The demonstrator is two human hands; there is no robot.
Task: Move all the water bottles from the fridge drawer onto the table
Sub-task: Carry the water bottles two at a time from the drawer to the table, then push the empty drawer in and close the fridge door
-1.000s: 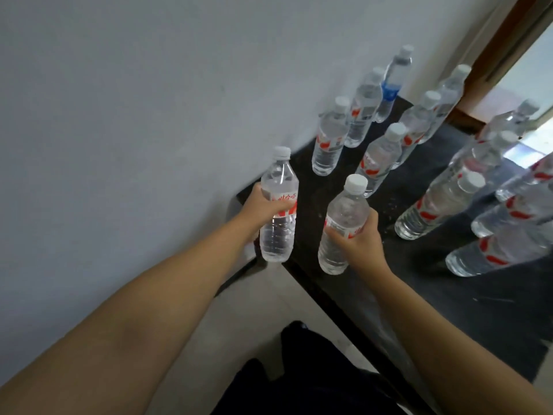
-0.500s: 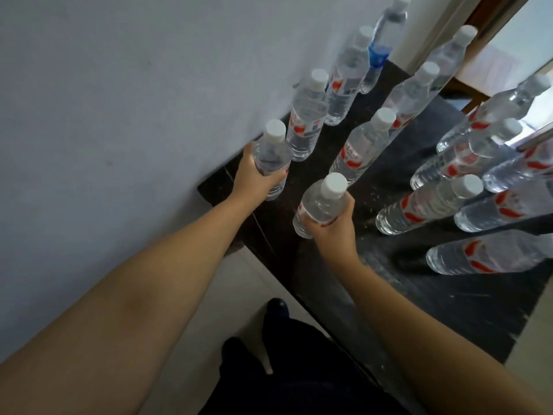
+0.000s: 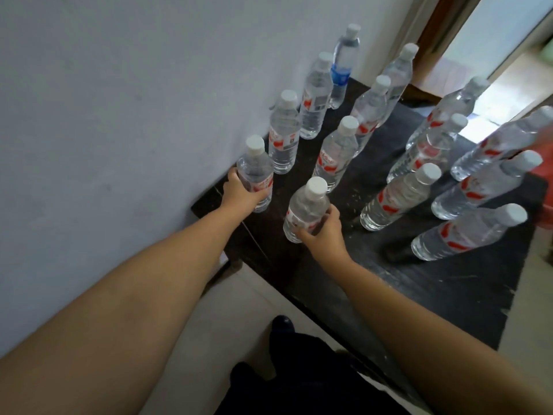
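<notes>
Two clear water bottles with white caps and red labels stand at the near left corner of the dark table [image 3: 434,298]. My left hand [image 3: 239,193] grips the left bottle [image 3: 256,172] close to the wall. My right hand [image 3: 321,232] grips the right bottle [image 3: 305,208] around its lower body. Both bottles rest upright on the tabletop. Several more bottles of the same kind stand in rows behind and to the right, and one with a blue label [image 3: 342,67] stands at the far end. The fridge drawer is out of view.
A grey wall [image 3: 119,115] runs along the table's left side. Pale floor tiles [image 3: 227,310] and my dark shoes [image 3: 281,324] lie below the table's near edge. A wooden door frame [image 3: 434,31] and a bright doorway are at the top right.
Both hands have carried their bottles forward over the table edge and lowered them onto the tabletop; they were held in the air a second ago.
</notes>
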